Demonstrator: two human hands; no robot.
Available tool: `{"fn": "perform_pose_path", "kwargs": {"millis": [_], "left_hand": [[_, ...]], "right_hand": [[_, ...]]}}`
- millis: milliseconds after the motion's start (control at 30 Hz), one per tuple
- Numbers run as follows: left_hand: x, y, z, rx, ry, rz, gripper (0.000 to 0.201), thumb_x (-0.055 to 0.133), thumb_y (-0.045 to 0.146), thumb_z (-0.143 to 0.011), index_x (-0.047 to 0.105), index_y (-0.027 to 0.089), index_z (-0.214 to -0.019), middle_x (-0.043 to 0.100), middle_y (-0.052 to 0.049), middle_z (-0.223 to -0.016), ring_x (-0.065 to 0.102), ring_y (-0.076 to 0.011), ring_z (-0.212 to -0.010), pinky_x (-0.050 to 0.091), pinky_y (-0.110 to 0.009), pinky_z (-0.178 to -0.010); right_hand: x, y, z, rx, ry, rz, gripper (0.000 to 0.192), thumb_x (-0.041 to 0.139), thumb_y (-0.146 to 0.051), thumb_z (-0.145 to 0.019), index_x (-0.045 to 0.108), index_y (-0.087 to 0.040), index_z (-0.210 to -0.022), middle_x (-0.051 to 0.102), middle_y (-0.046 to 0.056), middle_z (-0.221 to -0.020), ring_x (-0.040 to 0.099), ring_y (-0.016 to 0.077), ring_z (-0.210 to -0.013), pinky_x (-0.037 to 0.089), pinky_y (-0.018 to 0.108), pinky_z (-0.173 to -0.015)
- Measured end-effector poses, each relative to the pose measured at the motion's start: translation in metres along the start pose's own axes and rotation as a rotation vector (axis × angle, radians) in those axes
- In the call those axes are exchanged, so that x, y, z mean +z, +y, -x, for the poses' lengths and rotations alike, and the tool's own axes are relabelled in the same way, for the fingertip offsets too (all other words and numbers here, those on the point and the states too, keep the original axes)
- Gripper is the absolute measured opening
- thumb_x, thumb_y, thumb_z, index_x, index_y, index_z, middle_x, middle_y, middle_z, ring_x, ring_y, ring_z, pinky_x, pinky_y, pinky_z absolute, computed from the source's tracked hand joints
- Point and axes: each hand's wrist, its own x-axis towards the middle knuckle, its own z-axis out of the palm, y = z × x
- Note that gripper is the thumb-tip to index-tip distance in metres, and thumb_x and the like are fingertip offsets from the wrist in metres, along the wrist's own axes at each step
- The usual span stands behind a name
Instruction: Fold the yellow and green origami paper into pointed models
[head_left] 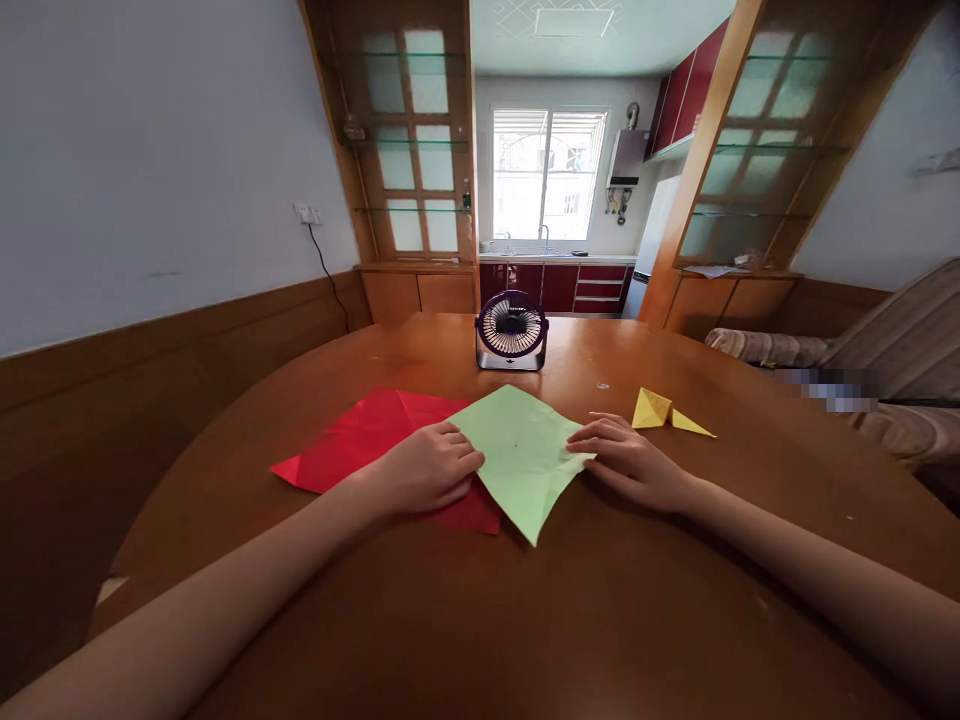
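Observation:
A light green square of paper (517,450) lies corner toward me, its near corner lifted slightly off the table and faint creases across it. My left hand (431,465) is closed on its left corner, the fingertips partly hidden from view. At the opposite corner, my right hand (630,460) has its fingers over the paper and the thumb low at the edge, holding it. Beneath my left hand and partly under the green sheet is a red sheet of paper (352,430), creased. Right of my right hand sits a folded yellow paper piece (654,408) with a pointed tail.
A small dark fan (512,330) stands on the far side of the round wooden table (480,630). To the right is a striped cushioned seat (907,350). Behind the table are wooden cabinets and a kitchen with a window (550,175).

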Motion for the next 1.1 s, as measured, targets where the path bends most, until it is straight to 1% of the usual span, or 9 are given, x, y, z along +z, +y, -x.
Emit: {"fn": "perform_pose_path", "kwargs": {"millis": [100,233,300,400,567,667,767,900,1100], "left_hand": [[0.001,0.004,-0.002,0.071,-0.011,-0.147,0.018,0.045,0.014,-0.089,0.055,0.017,-0.074,0.063,-0.003,-0.064,0.059,-0.0192,-0.063,0.046,-0.034,-0.068],[-0.001,0.009,-0.004,0.091,0.055,-0.185,0.022,0.043,0.015,-0.091,0.054,0.017,-0.072,0.06,-0.001,-0.06,0.056,-0.0168,-0.058,0.042,-0.032,-0.063],[-0.001,0.012,-0.006,0.11,0.087,-0.184,0.025,0.041,0.015,-0.094,0.054,0.017,-0.072,0.06,-0.001,-0.059,0.055,-0.0157,-0.057,0.041,-0.031,-0.062],[-0.002,0.018,-0.008,0.144,0.125,-0.143,0.026,0.039,0.016,-0.097,0.059,0.017,-0.08,0.061,-0.001,-0.061,0.056,-0.0151,-0.059,0.041,-0.03,-0.064],[-0.007,0.029,-0.008,0.14,0.11,0.158,0.022,0.044,0.028,-0.098,0.063,0.016,-0.102,0.068,-0.003,-0.072,0.063,-0.0159,-0.066,0.045,-0.029,-0.065],[-0.01,0.03,-0.008,0.083,0.09,0.408,0.026,0.047,0.034,-0.097,0.064,0.016,-0.107,0.071,-0.005,-0.083,0.066,-0.0163,-0.075,0.048,-0.028,-0.069],[-0.009,0.025,-0.007,-0.012,0.118,0.549,0.026,0.046,0.032,-0.098,0.064,0.017,-0.11,0.072,-0.007,-0.095,0.066,-0.017,-0.088,0.051,-0.029,-0.078],[0.001,0.01,-0.004,-0.158,0.153,0.512,0.027,0.046,0.033,-0.098,0.065,0.021,-0.114,0.067,-0.007,-0.116,0.06,-0.0203,-0.111,0.048,-0.037,-0.095],[0.013,-0.009,0.003,-0.308,0.135,0.364,0.033,0.043,0.036,-0.098,0.064,0.021,-0.118,0.057,-0.009,-0.133,0.048,-0.026,-0.127,0.04,-0.049,-0.105]], "right_hand": [[0.001,-0.007,-0.002,-0.091,-0.005,-0.008,0.032,0.049,-0.018,-0.092,0.06,-0.023,-0.122,0.066,0.006,-0.106,0.061,0.0189,-0.102,0.034,0.05,-0.109],[0.005,-0.006,-0.001,-0.097,0.054,0.089,0.025,0.051,-0.016,-0.091,0.066,-0.023,-0.111,0.065,0.007,-0.101,0.06,0.0194,-0.097,0.041,0.047,-0.101],[0.007,-0.002,0.0,-0.049,0.088,0.139,0.022,0.051,-0.019,-0.092,0.069,-0.021,-0.105,0.064,0.008,-0.096,0.059,0.021,-0.092,0.047,0.044,-0.089],[0.008,0.005,0.001,0.058,0.104,0.145,0.024,0.048,-0.021,-0.093,0.071,-0.019,-0.102,0.064,0.009,-0.085,0.057,0.0205,-0.079,0.048,0.039,-0.074],[0.008,0.014,0.002,0.234,0.07,-0.046,0.026,0.046,-0.024,-0.093,0.071,-0.019,-0.1,0.068,0.009,-0.091,0.061,0.0207,-0.083,0.048,0.038,-0.076],[0.007,0.015,0.001,0.362,0.071,-0.217,0.028,0.046,-0.031,-0.093,0.072,-0.02,-0.099,0.068,0.008,-0.096,0.062,0.0209,-0.088,0.049,0.036,-0.079],[0.007,0.015,-0.001,0.479,0.082,-0.319,0.032,0.048,-0.04,-0.093,0.073,-0.02,-0.095,0.068,0.008,-0.097,0.062,0.02,-0.086,0.048,0.034,-0.076],[0.013,0.017,-0.003,0.541,0.1,-0.308,0.032,0.063,-0.044,-0.082,0.074,-0.019,-0.099,0.065,0.005,-0.083,0.054,0.0159,-0.069,0.045,0.03,-0.063],[0.014,0.024,-0.008,0.566,0.101,-0.384,0.032,0.062,-0.038,-0.08,0.073,-0.017,-0.101,0.064,0.006,-0.085,0.048,0.0121,-0.062,0.041,0.027,-0.056]]}}
